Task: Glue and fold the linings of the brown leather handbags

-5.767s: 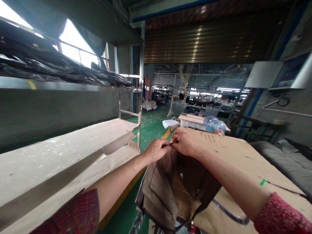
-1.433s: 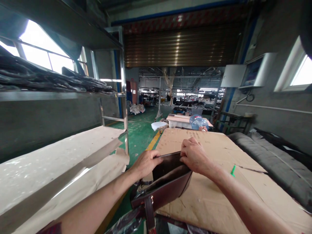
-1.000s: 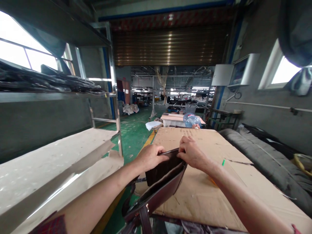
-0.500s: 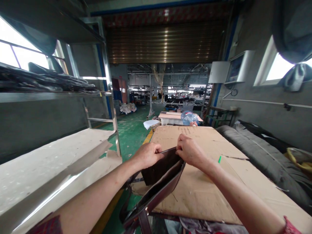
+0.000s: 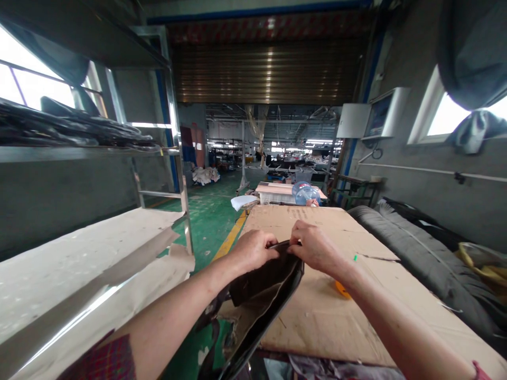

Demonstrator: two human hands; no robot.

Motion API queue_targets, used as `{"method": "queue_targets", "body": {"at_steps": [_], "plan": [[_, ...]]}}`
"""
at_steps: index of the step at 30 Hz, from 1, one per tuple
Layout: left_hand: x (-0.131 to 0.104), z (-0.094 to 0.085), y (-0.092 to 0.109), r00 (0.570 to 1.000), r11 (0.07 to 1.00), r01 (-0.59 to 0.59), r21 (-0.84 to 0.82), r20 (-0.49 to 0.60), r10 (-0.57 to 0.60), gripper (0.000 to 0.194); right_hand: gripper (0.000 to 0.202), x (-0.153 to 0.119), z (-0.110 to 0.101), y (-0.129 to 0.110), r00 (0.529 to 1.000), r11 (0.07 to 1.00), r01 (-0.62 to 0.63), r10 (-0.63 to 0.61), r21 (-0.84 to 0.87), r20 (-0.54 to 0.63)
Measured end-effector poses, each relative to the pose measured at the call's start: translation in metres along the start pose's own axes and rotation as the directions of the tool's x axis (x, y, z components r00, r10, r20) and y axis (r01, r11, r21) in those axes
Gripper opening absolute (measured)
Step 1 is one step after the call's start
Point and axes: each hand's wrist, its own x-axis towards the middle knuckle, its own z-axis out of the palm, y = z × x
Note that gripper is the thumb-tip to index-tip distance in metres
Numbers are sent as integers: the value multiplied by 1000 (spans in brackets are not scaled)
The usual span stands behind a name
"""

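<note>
My 2 hands were close together at the far rim of a dark brown bag (image 5: 283,269), a narrow stretch of the rim between them. My left hand (image 5: 253,250) pinched it between thumb and curled fingers, and my right hand (image 5: 315,247) gripped it just beside, also between thumb and bent fingers. The bag stood open towards me and tilted, its mouth a long dark gap, over the left edge of a table covered in cardboard (image 5: 336,322); its near end ran down out of view. I could not tell whether its base touched anything.

Near my right forearm, partly hidden by it, an orange object (image 5: 342,290) lay on the cardboard, with a green tip (image 5: 355,258) (of what, I couldn't make out) showing on the arm's far side. Beyond the table's far edge, a clear blue bottle (image 5: 304,193) lay by a white box (image 5: 277,197). On my left was a metal rack (image 5: 186,216), with pale paper (image 5: 99,248) on its lower shelf and a dark pile in clear plastic (image 5: 75,126) above. To the right of the table lay a long grey roll (image 5: 415,245).
</note>
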Motion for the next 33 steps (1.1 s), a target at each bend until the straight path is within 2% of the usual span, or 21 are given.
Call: {"method": "queue_targets", "body": {"at_steps": [6, 11, 15, 19, 25, 30, 33], "plan": [[-2, 1, -9, 998, 1000, 28, 7, 49, -28, 13, 14, 1, 2, 0, 999, 999, -32, 31, -32, -13], [-3, -3, -5, 996, 999, 49, 20, 71, -51, 10, 14, 4, 3, -3, 999, 997, -36, 36, -62, -4], [-11, -9, 0, 996, 996, 63, 59, 53, -66, 9, 15, 7, 3, -10, 1000, 997, -11, 12, -74, 11], [-14, -13, 2, 993, 993, 85, 77, 78, -91, 9, 13, 12, 8, -14, 999, 998, 44, -44, -53, 6], [2, -9, 8, 1000, 999, 21, 38, 13, -21, 20, 8, 18, 16, -12, 997, 995, 72, -69, 69, -44], [9, -1, 12, 998, 998, 37, 55, -58, -34, 15, 15, 16, 18, 1, 999, 962, 36, -31, 271, -21], [9, 3, 12, 994, 997, 61, 53, -96, -56, 14, 26, 14, 22, 8, 1000, 918, 23, -28, 395, 6]]}}
